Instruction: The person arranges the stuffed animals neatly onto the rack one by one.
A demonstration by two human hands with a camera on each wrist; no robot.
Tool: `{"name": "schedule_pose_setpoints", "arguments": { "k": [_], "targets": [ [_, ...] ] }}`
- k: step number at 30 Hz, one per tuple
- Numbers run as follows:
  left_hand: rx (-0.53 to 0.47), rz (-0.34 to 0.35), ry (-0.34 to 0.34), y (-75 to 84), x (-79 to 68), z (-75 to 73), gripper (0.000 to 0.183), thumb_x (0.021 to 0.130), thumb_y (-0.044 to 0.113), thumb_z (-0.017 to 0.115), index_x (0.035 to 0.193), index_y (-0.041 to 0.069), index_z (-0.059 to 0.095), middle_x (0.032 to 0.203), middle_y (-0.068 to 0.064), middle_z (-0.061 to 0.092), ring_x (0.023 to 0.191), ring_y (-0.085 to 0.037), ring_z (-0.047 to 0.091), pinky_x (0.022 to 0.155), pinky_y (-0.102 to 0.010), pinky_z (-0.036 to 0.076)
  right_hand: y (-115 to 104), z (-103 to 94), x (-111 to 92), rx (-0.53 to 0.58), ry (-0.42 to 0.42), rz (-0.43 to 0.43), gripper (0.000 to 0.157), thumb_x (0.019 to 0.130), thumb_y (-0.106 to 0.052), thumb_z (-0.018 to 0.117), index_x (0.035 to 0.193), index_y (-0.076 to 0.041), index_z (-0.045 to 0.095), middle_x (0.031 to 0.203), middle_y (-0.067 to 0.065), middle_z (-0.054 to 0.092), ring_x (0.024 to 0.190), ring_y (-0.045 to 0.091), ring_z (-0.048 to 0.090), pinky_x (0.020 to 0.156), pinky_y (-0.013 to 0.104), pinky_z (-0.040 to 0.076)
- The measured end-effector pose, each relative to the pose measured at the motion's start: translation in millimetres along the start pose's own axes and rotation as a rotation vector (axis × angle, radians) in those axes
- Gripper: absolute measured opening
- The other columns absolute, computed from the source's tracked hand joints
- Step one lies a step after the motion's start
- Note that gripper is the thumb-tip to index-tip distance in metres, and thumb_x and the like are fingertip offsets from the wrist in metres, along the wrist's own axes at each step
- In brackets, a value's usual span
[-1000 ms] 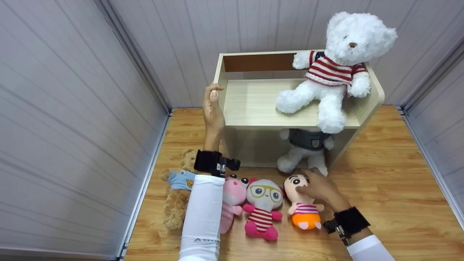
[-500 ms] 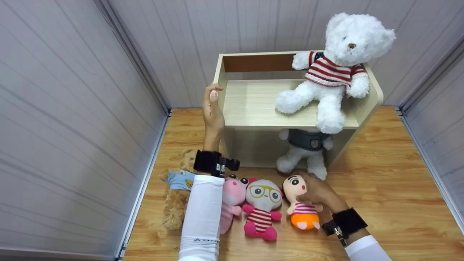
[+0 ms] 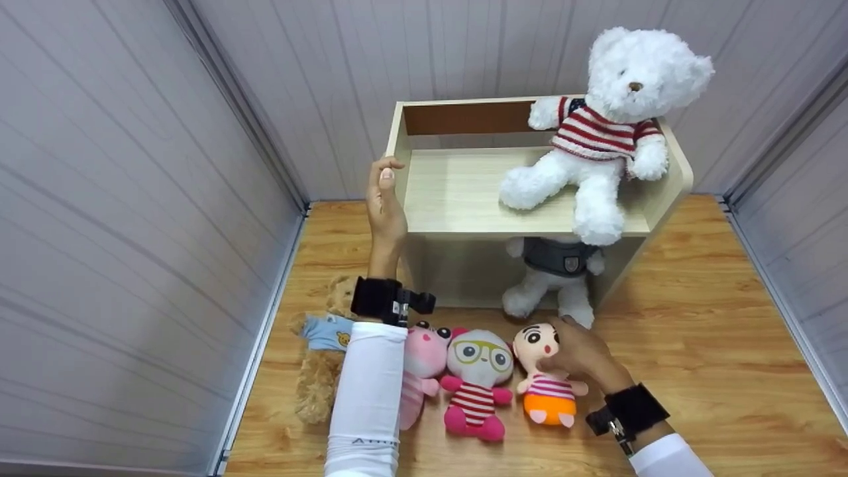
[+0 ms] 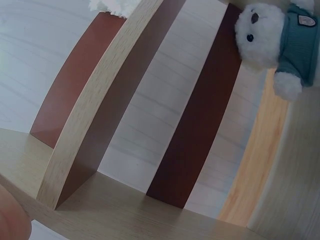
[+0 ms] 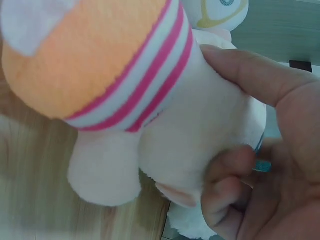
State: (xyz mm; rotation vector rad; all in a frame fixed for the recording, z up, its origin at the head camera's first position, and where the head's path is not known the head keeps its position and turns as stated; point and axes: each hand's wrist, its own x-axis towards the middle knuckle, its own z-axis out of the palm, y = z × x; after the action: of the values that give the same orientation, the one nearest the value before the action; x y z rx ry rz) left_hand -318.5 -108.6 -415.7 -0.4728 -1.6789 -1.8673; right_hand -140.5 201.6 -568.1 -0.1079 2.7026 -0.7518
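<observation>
My right hand (image 3: 583,351) grips a plush doll (image 3: 548,391) with a pink-striped top and orange bottoms. Thumb and curled fingers close around its head and neck in the right wrist view, where the doll (image 5: 105,65) appears large, bottom end toward the upper left. Up at the shelf unit (image 3: 457,192), my left hand (image 3: 385,205) holds the front edge of the left side panel. Beside the doll lies a grey plush toy (image 3: 478,358) with yellow glasses and a red-striped body. Farther left, a pink plush toy (image 3: 424,354) is partly hidden by my left sleeve.
A white teddy bear (image 3: 589,146) in a striped sweater sits on the upper shelf's right side. Below it, a bear (image 3: 553,265) in a dark sweater occupies the lower compartment. A brown bear (image 3: 321,377) in blue lies left of my forearm. Panelled walls (image 3: 132,199) enclose the floor.
The doll has shifted slightly left, its legs swinging toward the glasses toy, and more of its face shows. My right hand keeps its grip. My left hand stays on the shelf panel.
</observation>
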Motion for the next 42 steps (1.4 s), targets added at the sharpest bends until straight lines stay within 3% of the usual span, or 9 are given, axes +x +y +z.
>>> {"name": "schedule_pose_setpoints", "arguments": {
  "k": [7, 10, 15, 20, 25, 30, 35, 42],
  "targets": [
    [0.006, -0.006, -0.007, -1.0, 0.5, -0.6, 0.039, 0.102, 0.026, 0.034, 0.11, -0.005, 0.056, 0.114, -0.016, 0.057, 0.13, -0.029, 0.05, 0.117, -0.036, 0.03, -1, -7.9, -3, -0.077, 0.061, 0.029, 0.076, 0.064, -0.036, 0.092, 0.123, 0.003, 0.064, 0.111, 0.019, 0.07, 0.096, 0.035, 0.066, 0.082, 0.053, 0.054],
    [0.015, -0.012, -0.021, -0.9, 0.1, -1.4, 0.039, 0.104, 0.029, 0.034, 0.11, -0.003, 0.055, 0.116, -0.024, 0.055, 0.13, -0.024, 0.05, 0.117, -0.035, 0.03, 0, -12.0, -3, -0.072, 0.128, 0.016, 0.067, 0.064, -0.036, 0.093, 0.114, 0.0, 0.066, 0.104, 0.016, 0.071, 0.089, 0.032, 0.066, 0.075, 0.05, 0.053],
    [0.031, -0.034, -0.028, 0.0, -0.5, -1.6, 0.038, 0.104, 0.031, 0.033, 0.111, 0.0, 0.055, 0.118, -0.023, 0.056, 0.132, -0.019, 0.048, 0.118, -0.034, 0.029, 0, -22.7, -2, -0.02, 0.248, -0.01, 0.061, 0.07, -0.033, 0.09, 0.114, -0.001, 0.064, 0.104, 0.019, 0.07, 0.086, 0.034, 0.066, 0.07, 0.048, 0.052],
    [0.028, -0.033, -0.028, 1.2, -0.2, -0.8, 0.04, 0.104, 0.033, 0.034, 0.111, 0.0, 0.055, 0.12, -0.029, 0.054, 0.131, -0.02, 0.048, 0.117, -0.034, 0.029, -6, -32.0, 2, 0.071, 0.393, -0.005, 0.063, 0.077, -0.032, 0.087, 0.125, 0.0, 0.063, 0.11, 0.023, 0.07, 0.092, 0.041, 0.068, 0.075, 0.053, 0.052],
    [0.033, -0.031, -0.019, 1.4, 0.2, -0.8, 0.038, 0.104, 0.03, 0.034, 0.111, 0.0, 0.056, 0.12, -0.026, 0.056, 0.133, -0.021, 0.049, 0.118, -0.035, 0.029, -18, -34.0, 15, 0.211, 0.512, 0.034, 0.065, 0.081, -0.03, 0.085, 0.13, 0.004, 0.058, 0.117, 0.027, 0.067, 0.1, 0.044, 0.066, 0.083, 0.055, 0.05],
    [0.041, -0.029, -0.009, 1.2, -0.1, -1.8, 0.036, 0.103, 0.025, 0.033, 0.11, -0.002, 0.056, 0.119, -0.025, 0.057, 0.133, -0.022, 0.049, 0.117, -0.035, 0.03, -30, -33.7, 33, 0.341, 0.58, 0.083, 0.065, 0.085, -0.033, 0.082, 0.131, 0.004, 0.055, 0.116, 0.026, 0.067, 0.101, 0.041, 0.065, 0.082, 0.049, 0.049],
    [0.037, -0.042, -0.005, 2.4, -0.5, -1.6, 0.039, 0.103, 0.03, 0.034, 0.111, 0.0, 0.057, 0.119, -0.026, 0.057, 0.133, -0.022, 0.049, 0.118, -0.036, 0.029, -39, -34.5, 50, 0.427, 0.661, 0.054, 0.064, 0.087, -0.031, 0.081, 0.133, 0.005, 0.054, 0.12, 0.029, 0.064, 0.108, 0.044, 0.064, 0.089, 0.053, 0.051],
    [0.048, -0.034, -0.015, 2.6, -0.3, -0.8, 0.042, 0.103, 0.033, 0.033, 0.111, -0.002, 0.055, 0.12, -0.028, 0.054, 0.136, -0.024, 0.047, 0.12, -0.036, 0.027, -44, -29.7, 70, 0.439, 0.729, 0.008, 0.062, 0.091, -0.027, 0.077, 0.137, 0.004, 0.049, 0.13, 0.03, 0.059, 0.122, 0.047, 0.057, 0.103, 0.056, 0.044]
  ]
}}
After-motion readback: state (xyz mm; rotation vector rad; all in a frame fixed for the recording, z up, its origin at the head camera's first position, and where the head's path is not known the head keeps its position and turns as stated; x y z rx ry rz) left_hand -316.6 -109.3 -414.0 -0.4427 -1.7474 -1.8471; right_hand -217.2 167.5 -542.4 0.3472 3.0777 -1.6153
